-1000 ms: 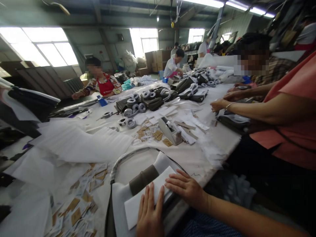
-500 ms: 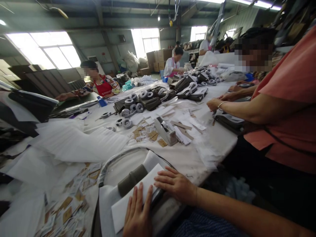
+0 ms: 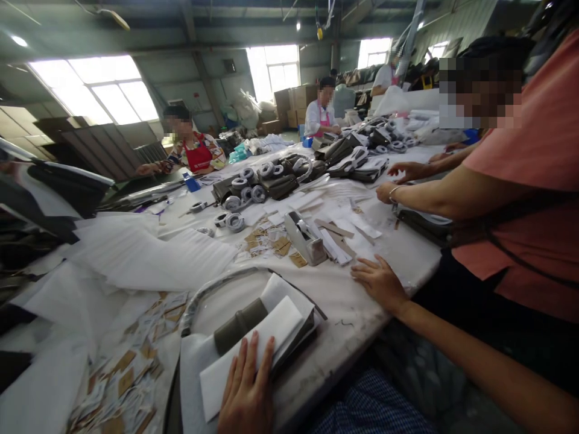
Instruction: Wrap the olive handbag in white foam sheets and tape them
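My left hand point(image 3: 248, 386) lies flat, fingers stretched, on a folded white foam sheet point(image 3: 280, 325). That sheet rests across a dark olive handbag point(image 3: 242, 325) lying on the table before me. More white padding wraps the bag, and its handle point(image 3: 203, 296), covered in clear film, arches away from me. To the right, my right hand point(image 3: 380, 282) is over the tabletop with its fingers apart and nothing in them. It is near loose white and grey paper strips point(image 3: 337, 241) and a grey tape dispenser point(image 3: 304, 240).
White foam sheets point(image 3: 167, 262) and tan and white tags point(image 3: 126, 377) spread over the left of the table point(image 3: 353, 337). Wrapped bags point(image 3: 280, 181) are heaped farther back. A co-worker in a coral shirt point(image 3: 520, 157) stands close on my right. Other people work across the table.
My right hand has left the foam sheet and moved right and away from me, over the table. My left hand stays on the sheet. The view has shifted slightly.
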Demonstrator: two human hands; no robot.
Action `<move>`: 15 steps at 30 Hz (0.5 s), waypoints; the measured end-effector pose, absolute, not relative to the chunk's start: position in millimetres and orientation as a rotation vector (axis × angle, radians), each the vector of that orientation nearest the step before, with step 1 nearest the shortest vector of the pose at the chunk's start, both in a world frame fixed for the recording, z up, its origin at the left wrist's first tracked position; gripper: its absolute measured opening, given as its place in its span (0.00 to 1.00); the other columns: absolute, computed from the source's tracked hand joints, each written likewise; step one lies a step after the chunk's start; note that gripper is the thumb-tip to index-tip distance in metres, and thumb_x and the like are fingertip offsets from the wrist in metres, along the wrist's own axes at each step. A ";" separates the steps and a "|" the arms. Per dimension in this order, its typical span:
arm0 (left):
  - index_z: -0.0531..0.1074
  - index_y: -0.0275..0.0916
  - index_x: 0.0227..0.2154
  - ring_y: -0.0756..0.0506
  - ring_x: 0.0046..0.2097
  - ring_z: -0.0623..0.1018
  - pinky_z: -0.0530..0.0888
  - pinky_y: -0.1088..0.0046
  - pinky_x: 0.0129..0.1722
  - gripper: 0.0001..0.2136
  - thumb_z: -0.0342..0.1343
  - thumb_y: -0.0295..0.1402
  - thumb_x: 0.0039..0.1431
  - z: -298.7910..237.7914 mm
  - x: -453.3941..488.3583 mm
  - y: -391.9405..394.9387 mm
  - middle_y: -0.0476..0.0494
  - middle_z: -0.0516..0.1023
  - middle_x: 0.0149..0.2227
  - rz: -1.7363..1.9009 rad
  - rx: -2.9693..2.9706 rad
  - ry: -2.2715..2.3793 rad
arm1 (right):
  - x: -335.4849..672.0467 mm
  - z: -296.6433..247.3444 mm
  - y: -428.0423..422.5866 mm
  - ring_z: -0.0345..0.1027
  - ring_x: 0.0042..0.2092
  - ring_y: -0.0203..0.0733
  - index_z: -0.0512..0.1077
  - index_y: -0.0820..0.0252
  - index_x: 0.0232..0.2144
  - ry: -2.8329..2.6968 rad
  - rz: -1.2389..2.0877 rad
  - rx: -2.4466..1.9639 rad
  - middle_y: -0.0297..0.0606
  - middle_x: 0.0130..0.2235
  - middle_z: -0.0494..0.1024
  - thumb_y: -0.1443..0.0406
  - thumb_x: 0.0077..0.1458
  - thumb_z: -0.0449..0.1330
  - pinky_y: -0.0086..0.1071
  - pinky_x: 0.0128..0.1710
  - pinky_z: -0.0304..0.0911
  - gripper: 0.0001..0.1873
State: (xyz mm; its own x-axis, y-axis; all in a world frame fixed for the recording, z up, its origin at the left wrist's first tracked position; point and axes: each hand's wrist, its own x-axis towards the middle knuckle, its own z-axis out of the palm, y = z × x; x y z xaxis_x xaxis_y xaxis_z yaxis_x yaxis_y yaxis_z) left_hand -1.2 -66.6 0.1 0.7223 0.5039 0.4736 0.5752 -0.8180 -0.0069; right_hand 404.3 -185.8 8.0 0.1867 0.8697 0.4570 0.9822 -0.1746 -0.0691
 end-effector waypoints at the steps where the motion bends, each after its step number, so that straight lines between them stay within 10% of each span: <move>1: 0.45 0.54 0.70 0.36 0.65 0.67 0.75 0.52 0.58 0.36 0.48 0.20 0.63 1.9 -1.2 -68.4 0.44 0.60 0.68 -0.686 -2.777 -0.885 | 397.0 11.3 -186.3 0.71 0.55 0.51 0.79 0.52 0.39 -1.765 -0.444 -2.082 0.35 0.44 0.83 0.68 0.64 0.55 0.63 0.61 0.51 0.12; 8: 0.48 0.53 0.69 0.36 0.66 0.64 0.73 0.51 0.60 0.35 0.48 0.19 0.63 13.6 3.9 -79.5 0.43 0.61 0.68 -0.656 -2.774 -0.982 | 304.6 31.6 -190.4 0.71 0.56 0.52 0.65 0.58 0.62 -1.593 -0.047 -1.869 0.48 0.58 0.74 0.56 0.65 0.58 0.50 0.54 0.69 0.26; 15: 0.59 0.51 0.66 0.37 0.67 0.62 0.73 0.54 0.60 0.30 0.50 0.22 0.63 22.6 5.8 -83.1 0.42 0.62 0.67 -0.663 -2.758 -1.062 | 275.3 -7.7 -180.0 0.79 0.42 0.53 0.72 0.53 0.56 -1.434 0.322 -1.753 0.38 0.46 0.82 0.50 0.61 0.59 0.41 0.36 0.78 0.24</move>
